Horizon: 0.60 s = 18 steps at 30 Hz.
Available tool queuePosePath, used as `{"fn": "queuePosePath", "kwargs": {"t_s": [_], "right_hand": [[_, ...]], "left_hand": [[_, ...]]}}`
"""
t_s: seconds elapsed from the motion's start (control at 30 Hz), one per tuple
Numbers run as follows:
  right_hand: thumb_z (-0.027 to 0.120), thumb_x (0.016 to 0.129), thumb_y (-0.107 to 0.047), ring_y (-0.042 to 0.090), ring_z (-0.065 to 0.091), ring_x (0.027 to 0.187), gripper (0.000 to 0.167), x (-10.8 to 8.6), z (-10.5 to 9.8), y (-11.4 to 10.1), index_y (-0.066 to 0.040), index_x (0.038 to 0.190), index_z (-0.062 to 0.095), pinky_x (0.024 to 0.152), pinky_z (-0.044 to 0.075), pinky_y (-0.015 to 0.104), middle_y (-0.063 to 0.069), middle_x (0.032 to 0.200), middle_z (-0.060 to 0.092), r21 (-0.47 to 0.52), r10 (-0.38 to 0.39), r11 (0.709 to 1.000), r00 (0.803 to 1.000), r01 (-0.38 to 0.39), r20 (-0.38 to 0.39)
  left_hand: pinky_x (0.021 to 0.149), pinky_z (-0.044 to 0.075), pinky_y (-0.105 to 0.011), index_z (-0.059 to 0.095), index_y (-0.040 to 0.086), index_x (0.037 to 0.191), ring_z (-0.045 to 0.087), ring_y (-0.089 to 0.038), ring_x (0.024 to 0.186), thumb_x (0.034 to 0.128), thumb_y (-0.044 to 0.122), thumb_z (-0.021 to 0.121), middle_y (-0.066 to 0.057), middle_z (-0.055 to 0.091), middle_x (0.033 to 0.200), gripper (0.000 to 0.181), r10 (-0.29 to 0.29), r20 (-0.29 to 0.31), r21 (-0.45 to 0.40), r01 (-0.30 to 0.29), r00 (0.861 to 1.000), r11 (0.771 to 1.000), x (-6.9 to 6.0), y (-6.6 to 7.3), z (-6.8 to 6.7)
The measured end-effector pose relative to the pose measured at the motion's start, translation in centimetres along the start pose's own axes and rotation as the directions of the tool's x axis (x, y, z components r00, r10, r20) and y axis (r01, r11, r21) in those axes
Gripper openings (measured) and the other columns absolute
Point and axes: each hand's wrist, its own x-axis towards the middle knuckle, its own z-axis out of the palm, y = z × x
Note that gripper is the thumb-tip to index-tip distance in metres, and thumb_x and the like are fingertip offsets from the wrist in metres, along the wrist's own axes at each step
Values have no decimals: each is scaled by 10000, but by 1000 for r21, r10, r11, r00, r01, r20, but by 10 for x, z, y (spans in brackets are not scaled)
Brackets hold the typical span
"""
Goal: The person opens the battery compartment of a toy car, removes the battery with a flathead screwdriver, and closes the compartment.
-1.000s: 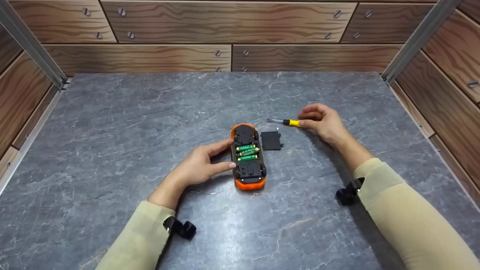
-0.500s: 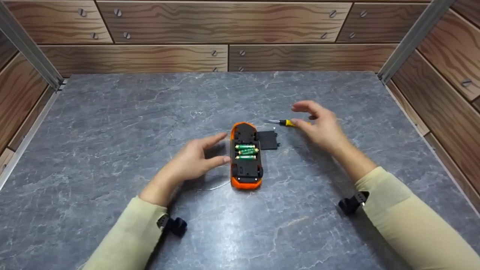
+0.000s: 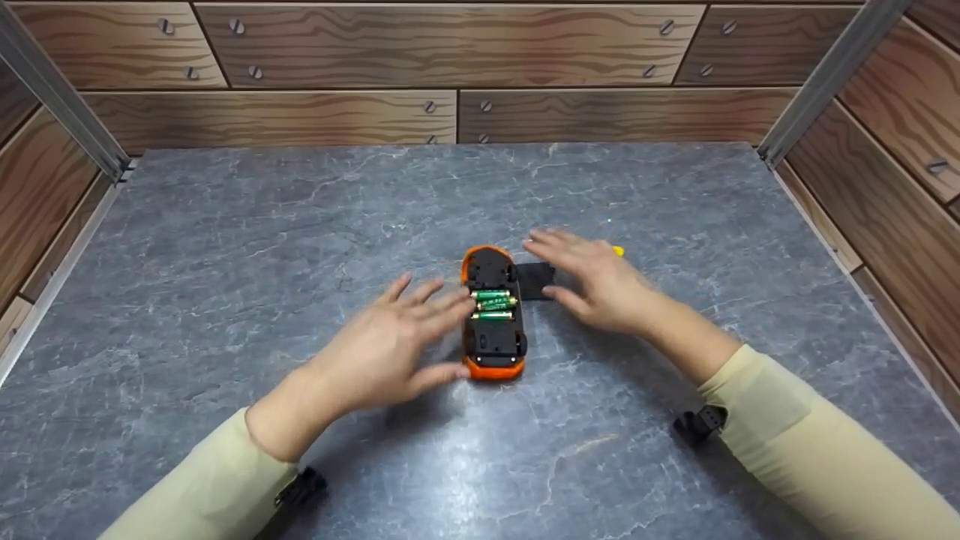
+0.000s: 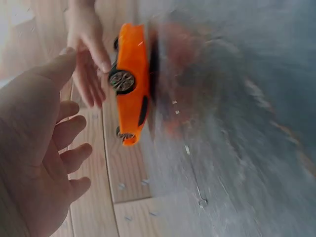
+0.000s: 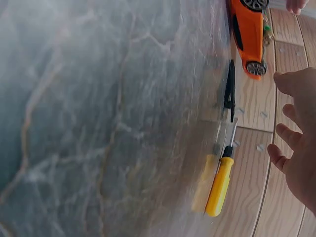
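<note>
Your left hand (image 3: 382, 349) hovers at the left of centre in the head view, fingers spread and holding nothing. Its fingertips overlap the edge of the orange toy car (image 3: 495, 341) there, but the left wrist view seems to show them apart from it. Your right hand (image 3: 600, 281) is just as bare of any grip, fingers stretched out above the black cover (image 3: 535, 281) at right of centre; you do not appear to be touching it.

The car lies on its roof at the centre of the frame, wheels up, on the grey table (image 3: 300, 210). Judging by what shows, you have the opening stage behind you: the cover is off and lies flat just beside the car, so the bay is exposed. You can count three green batteries (image 3: 493, 304) in it, the middle one slanted and shifted rightward. The yellow screwdriver (image 5: 220, 182) lies loose on the table at the lower right of the right wrist view, held by neither hand.

What reads as unfinished is the bay itself: your batteries do not lie in an even row, and the cover is not fitted. Whether you have any screws lying loose is too small to tell.
</note>
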Motion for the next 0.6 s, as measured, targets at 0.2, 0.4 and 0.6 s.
{"fn": "queuePosePath", "kwargs": {"t_s": [0.2,0.4,0.6], "right_hand": [[671,1041,-204,363,342,1552,644,1,3,-8,-191,1640,435,1174,335,690,91,1694,372,-70,-16,997,992,25,125],[649,1055,-196,371,323,1561,629,2,6,-11,-224,1645,431,1150,336,730,70,1705,355,-84,-12,996,985,27,174],[639,1064,-194,367,347,1550,605,2,6,-11,-215,1637,445,1143,355,719,21,1707,359,-112,-36,992,982,58,185]], "left_hand": [[1267,179,-636,474,123,1610,353,-371,1544,1017,665,567,-75,408,1668,808,81,99,106,-91,992,990,-10,11,5],[1275,190,-619,482,138,1609,341,-346,1555,1010,686,561,-46,409,1671,815,93,143,132,-112,985,985,-15,14,10],[1281,183,-604,484,133,1608,336,-342,1557,1005,684,573,-40,425,1665,821,98,151,132,-118,984,984,-19,14,13]]}}
